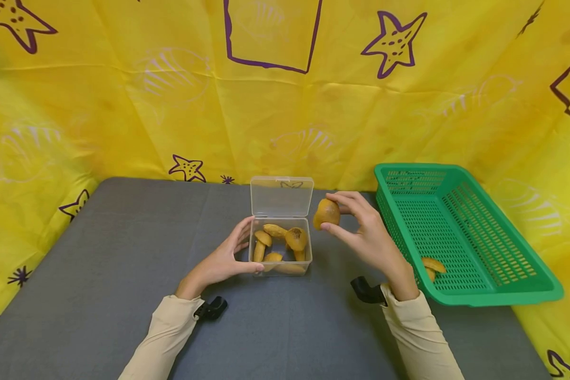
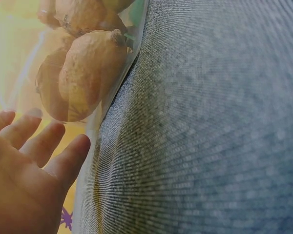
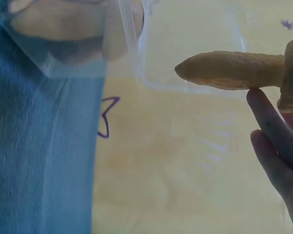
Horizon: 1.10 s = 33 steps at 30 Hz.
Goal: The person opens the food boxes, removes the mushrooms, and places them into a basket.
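A clear plastic box (image 1: 306, 267) stands on the table with its hinged lid (image 1: 282, 198) raised at the back. Several brown-yellow mushrooms (image 1: 296, 239) lie inside it. My left hand (image 1: 222, 259) holds the box at its left side, thumb by the front corner and fingers along the left wall. To the right of the box and above the table, my right hand (image 1: 368, 232) pinches another mushroom (image 1: 329, 212) between thumb and fingers. In the right wrist view its long stem (image 3: 229, 70) points toward the box.
A green plastic basket (image 1: 501, 298) stands at the right, with mushroom pieces (image 1: 434, 265) at its near left corner; I cannot tell how many. The grey cloth-covered table (image 1: 123, 248) meets a yellow patterned curtain (image 1: 171, 105) behind.
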Available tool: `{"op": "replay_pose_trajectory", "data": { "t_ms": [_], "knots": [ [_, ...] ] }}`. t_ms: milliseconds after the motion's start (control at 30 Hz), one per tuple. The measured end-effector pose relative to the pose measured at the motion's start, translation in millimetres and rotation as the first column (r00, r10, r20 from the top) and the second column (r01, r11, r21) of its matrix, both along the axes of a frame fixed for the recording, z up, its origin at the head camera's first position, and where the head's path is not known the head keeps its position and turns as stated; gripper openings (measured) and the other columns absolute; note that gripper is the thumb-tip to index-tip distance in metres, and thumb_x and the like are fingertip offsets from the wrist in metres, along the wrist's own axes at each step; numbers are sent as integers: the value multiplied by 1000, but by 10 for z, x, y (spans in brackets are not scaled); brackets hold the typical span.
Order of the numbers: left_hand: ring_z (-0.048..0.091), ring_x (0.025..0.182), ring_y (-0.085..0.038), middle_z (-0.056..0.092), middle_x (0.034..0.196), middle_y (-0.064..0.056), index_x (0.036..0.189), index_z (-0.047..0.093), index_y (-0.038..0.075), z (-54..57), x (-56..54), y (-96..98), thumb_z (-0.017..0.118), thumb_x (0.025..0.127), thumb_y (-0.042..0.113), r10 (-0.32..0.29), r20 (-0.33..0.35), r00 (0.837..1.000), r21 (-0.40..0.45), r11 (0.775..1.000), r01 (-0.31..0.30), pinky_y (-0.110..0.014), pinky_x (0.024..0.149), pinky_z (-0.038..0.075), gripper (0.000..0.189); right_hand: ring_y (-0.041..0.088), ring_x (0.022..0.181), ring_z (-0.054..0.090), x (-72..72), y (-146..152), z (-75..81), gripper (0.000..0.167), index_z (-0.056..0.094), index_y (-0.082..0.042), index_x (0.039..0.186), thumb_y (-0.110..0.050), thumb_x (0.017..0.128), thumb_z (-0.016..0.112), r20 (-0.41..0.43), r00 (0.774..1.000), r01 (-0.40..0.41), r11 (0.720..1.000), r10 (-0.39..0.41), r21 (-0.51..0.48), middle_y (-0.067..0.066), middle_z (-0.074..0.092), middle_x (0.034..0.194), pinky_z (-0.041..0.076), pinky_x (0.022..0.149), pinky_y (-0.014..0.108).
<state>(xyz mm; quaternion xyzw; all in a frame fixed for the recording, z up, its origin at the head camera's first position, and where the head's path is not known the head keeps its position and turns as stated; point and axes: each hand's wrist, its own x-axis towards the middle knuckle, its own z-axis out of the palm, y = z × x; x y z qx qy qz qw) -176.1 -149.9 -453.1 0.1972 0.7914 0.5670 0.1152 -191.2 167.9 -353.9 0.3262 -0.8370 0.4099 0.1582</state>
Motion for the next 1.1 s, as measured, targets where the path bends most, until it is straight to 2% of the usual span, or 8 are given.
{"op": "replay_pose_trajectory", "data": {
  "t_ms": [167,400,567,800,1000,1100],
  "knots": [
    [14,154,-31,12,167,-9,160,4,23,7,5,1,83,82,20,-3,5,1000,3,1000,3,-56,122,25,111,22,99,68,37,158,-11,59,61,-6,133,0,78,81,-8,999,54,998,-54,-13,11,59,127,51,93,13],
    [14,154,-31,12,167,-10,160,5,24,14,4,-3,83,82,19,-2,3,1000,2,1000,2,-56,121,26,110,0,107,59,107,367,-31,58,61,-3,132,6,77,80,-12,994,110,993,-111,-52,14,58,128,48,95,9],
    [16,154,-31,15,166,-11,160,5,22,10,-3,-5,83,82,17,0,-5,1000,2,1000,0,-56,121,26,110,-8,105,57,169,491,-55,59,61,-2,132,9,77,78,-15,989,144,988,-145,-55,14,58,127,47,95,8],
    [15,154,-31,14,167,-11,160,5,21,0,-3,-4,82,82,17,-2,-2,1000,1,1000,2,-57,121,26,110,-4,104,58,270,651,-28,60,61,-4,132,14,77,76,15,982,191,978,-190,-80,11,58,125,46,94,6],
    [14,154,-30,14,167,-10,160,4,22,-2,-4,-7,83,82,18,-2,0,1000,-4,1000,2,-57,121,26,110,-3,106,59,354,821,-16,61,60,-7,135,16,80,72,37,972,234,968,-231,-91,-5,56,125,45,95,5],
    [14,154,-30,14,167,-10,160,4,22,-4,-4,-4,83,82,18,-3,0,1000,-2,1000,3,-57,121,27,110,-3,107,58,386,920,-20,61,59,-3,135,18,79,71,24,969,249,964,-247,-92,-12,54,124,45,95,5]
  ]
}}
